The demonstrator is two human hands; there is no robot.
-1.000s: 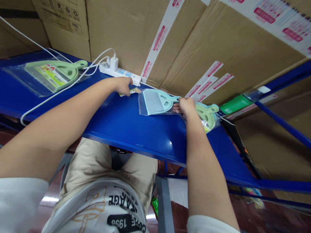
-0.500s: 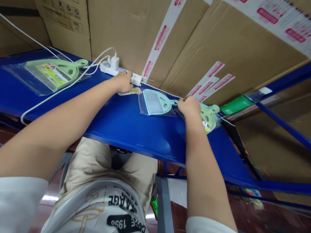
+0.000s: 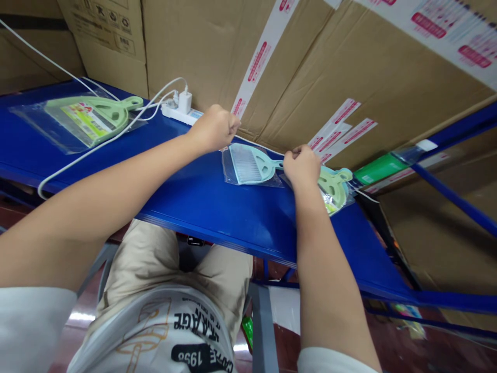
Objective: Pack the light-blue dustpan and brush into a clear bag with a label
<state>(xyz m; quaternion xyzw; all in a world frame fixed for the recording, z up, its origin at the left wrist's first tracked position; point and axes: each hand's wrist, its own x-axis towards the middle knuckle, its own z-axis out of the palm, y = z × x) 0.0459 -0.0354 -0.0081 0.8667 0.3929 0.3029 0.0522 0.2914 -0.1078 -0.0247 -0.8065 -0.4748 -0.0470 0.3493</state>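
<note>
A pale blue hand brush point(image 3: 246, 165) in a clear bag lies on the blue shelf point(image 3: 217, 207), close to the cardboard boxes. My right hand point(image 3: 301, 167) is closed in a pinch at the handle end of that bag. It rests partly over a green dustpan point(image 3: 334, 186) in its own bag. My left hand point(image 3: 215, 127) is a closed fist raised just above the shelf, between the white power strip point(image 3: 173, 110) and the brush. What the fist holds, if anything, is hidden. The small printed card seen earlier is out of sight.
A second green dustpan point(image 3: 89, 115) with a label lies bagged at the far left. A white charger point(image 3: 185, 99) and white cables point(image 3: 89, 147) run across the shelf. Taped cardboard boxes point(image 3: 310, 67) form a wall behind. A green packet point(image 3: 378, 167) lies at the right.
My left hand has lifted off the printed card and power strip, moved right and clenched into a fist. My right hand has shifted slightly and curled tighter at the brush's handle end.
</note>
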